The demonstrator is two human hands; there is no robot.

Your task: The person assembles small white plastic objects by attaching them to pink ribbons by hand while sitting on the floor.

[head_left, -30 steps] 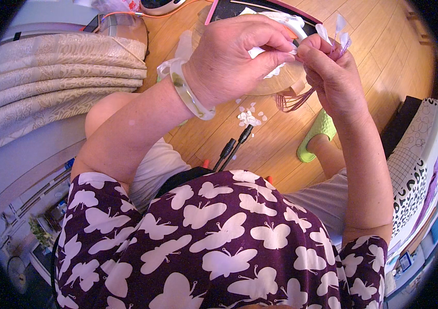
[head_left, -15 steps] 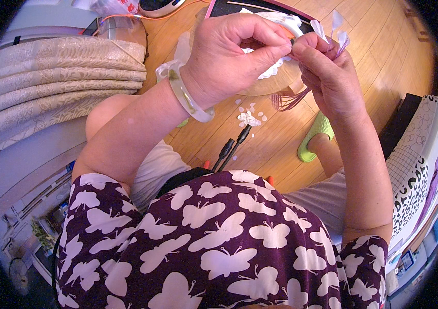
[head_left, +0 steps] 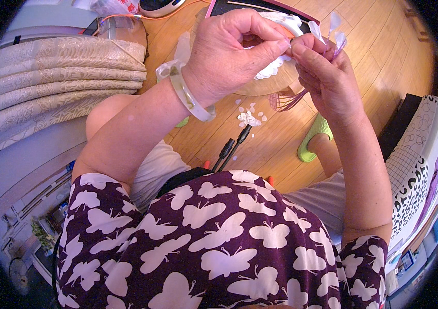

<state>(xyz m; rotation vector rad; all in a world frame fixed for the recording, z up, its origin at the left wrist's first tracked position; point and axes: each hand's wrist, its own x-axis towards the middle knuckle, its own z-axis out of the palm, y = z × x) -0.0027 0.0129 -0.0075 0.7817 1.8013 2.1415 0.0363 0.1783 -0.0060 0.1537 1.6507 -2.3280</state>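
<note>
My left hand (head_left: 232,51), with a pale bangle at the wrist, is closed in a thumb-and-forefinger pinch. What sits between those fingertips is too small to make out. Almost touching them, my right hand (head_left: 329,74) is closed around a bunch of thin purple wires (head_left: 287,102), whose loose ends hang out below its palm. Whitish petals (head_left: 335,21) on purple stems stick up above the right fingers. Behind both hands is a round wooden stool (head_left: 250,88) bearing a pile of white pieces (head_left: 273,68), partly covered by the left hand.
Small pale petals (head_left: 250,116) lie scattered on the wooden floor by two black rod ends (head_left: 242,135). A dark tray with a pink rim (head_left: 211,9) stands at the back. Folded patterned fabric (head_left: 64,72) is on the left, a patterned white cover (head_left: 417,170) on the right.
Both hands have shifted only slightly, staying fingertip to fingertip. The petals above my right hand have moved a little to the left.
</note>
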